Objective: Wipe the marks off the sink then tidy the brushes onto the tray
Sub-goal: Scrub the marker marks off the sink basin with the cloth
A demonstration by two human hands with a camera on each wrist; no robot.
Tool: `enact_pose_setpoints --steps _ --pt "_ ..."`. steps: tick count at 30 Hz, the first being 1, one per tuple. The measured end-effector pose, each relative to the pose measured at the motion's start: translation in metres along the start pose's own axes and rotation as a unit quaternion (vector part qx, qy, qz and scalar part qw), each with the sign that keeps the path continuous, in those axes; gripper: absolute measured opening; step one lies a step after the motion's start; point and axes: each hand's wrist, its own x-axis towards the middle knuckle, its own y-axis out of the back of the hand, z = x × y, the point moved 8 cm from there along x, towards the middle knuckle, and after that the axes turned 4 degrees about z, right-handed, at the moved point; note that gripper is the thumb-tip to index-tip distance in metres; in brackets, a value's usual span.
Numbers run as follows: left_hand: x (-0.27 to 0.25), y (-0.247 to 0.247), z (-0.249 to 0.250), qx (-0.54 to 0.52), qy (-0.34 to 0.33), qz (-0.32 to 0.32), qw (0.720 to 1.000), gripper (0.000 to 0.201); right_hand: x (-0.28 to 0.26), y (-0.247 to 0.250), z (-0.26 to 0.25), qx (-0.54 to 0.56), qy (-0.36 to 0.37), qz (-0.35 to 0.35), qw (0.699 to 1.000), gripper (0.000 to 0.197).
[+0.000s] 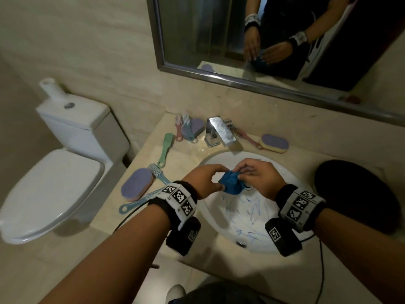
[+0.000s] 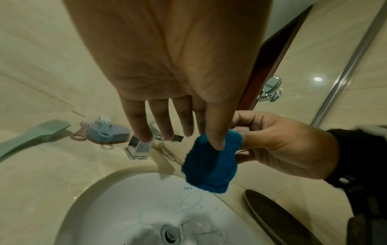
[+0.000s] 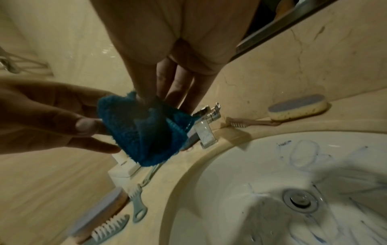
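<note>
- A white toilet with its lid down is seen at the left of the head view, beside the beige marble counter.
- A chrome square tap stands at the centre of the frame, behind the basin; a steel-framed mirror is mounted on the wall at the upper right.
- A dark round tray lies at the right edge, just beside the basin.
- Scattered on the counter to the left of the tap are a pink comb-like brush, a pale blue brush lying on a purple-topped oval sponge, and a green long-handled brush.
- Nearer, at centre left, a second purple-topped sponge is flanked by a blue brush with white bristles and another blue brush, partly covered by the left wristband.
- To the right of the tap a pink brush touches a yellow sponge with a purple top.
- The white oval ceramic sink is streaked with blue and dark scribbled marks across its bowl and around the drain.
- A crumpled blue terry cloth is held above the basin, at the centre of the frame, clear of the porcelain.
- The cloth is pinched by the left hand between thumb and fingertips, its other fingers extended.
- The opposite edge is pinched by the right hand with curled fingers.
</note>
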Motion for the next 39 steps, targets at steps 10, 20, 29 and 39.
enact_pose_setpoints --steps 10,20,29,39 --pt "-0.006 0.033 -0.02 -0.03 0.075 0.077 0.994 0.026 0.011 0.024 -0.015 0.019 -0.033 0.07 0.997 0.016" --pt "0.007 0.032 0.011 -0.061 0.038 0.082 0.994 0.034 0.019 -0.004 -0.038 0.133 -0.043 -0.004 0.99 0.017" --pt "0.005 0.055 0.003 -0.029 0.025 0.102 0.994 0.019 0.019 0.008 -0.056 0.003 0.007 -0.021 1.0 0.021" --pt "-0.003 0.066 -0.023 -0.028 0.054 0.131 0.989 0.02 0.015 0.054 -0.049 -0.206 0.064 0.063 0.975 0.014"
